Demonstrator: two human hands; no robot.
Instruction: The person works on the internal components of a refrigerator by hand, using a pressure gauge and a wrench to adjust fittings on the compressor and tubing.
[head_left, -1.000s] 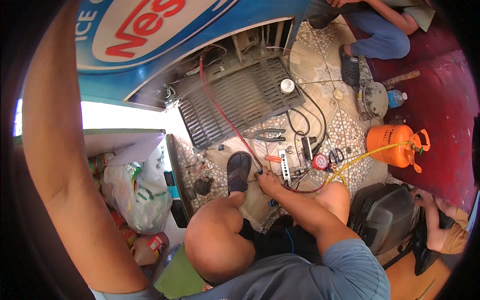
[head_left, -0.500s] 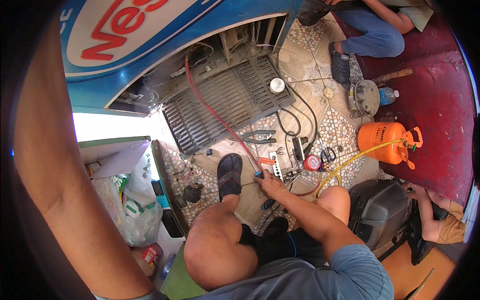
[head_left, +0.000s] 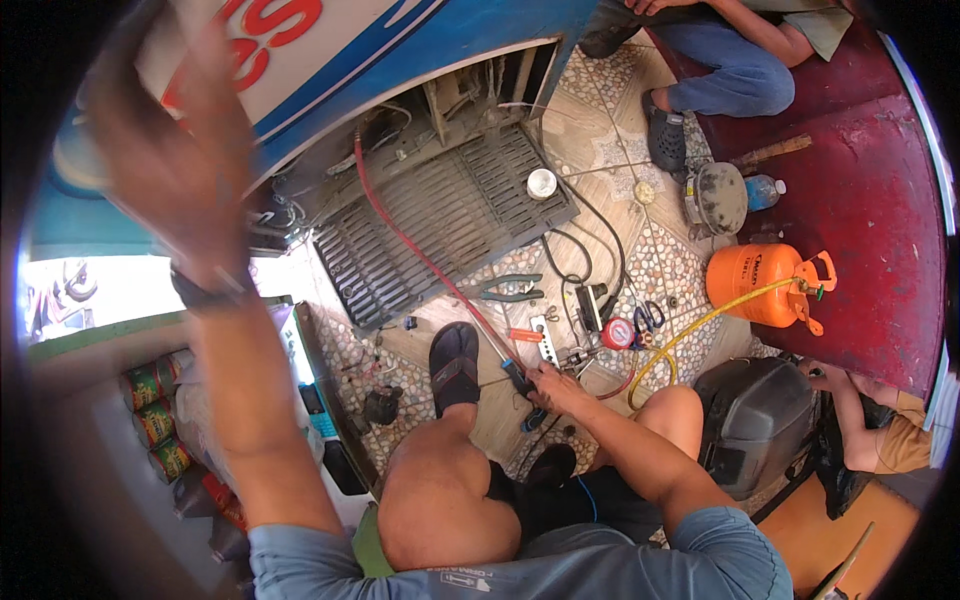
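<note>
My left hand [head_left: 175, 165] is raised in front of the blue cabinet [head_left: 340, 50], its fingers smeared by motion. My right hand [head_left: 550, 390] grips a black-and-blue tool handle [head_left: 517, 375] beside the red hose [head_left: 400, 240], which runs into the cabinet's open base. A metal block with holes [head_left: 545, 344], an orange-handled tool [head_left: 524, 334] and pliers [head_left: 510, 288] lie near my right hand. To the right are a red gauge [head_left: 617, 334] and an orange cylinder [head_left: 750, 285] with a yellow hose [head_left: 700, 330]. The slatted grille [head_left: 440, 225] lies flat, holding a white round container [head_left: 541, 184].
A seated person [head_left: 730, 60] occupies the upper right; another person's arm [head_left: 855, 430] shows at lower right beside a black case [head_left: 752, 430]. A crusted pot [head_left: 718, 198] and water bottle [head_left: 763, 192] stand by the red panel [head_left: 840, 200]. Open shelving [head_left: 250, 380] is at left.
My left arm has swung up and inward, its hand coming into view over the cabinet. The view has shifted slightly; my right hand stays low on the tool.
</note>
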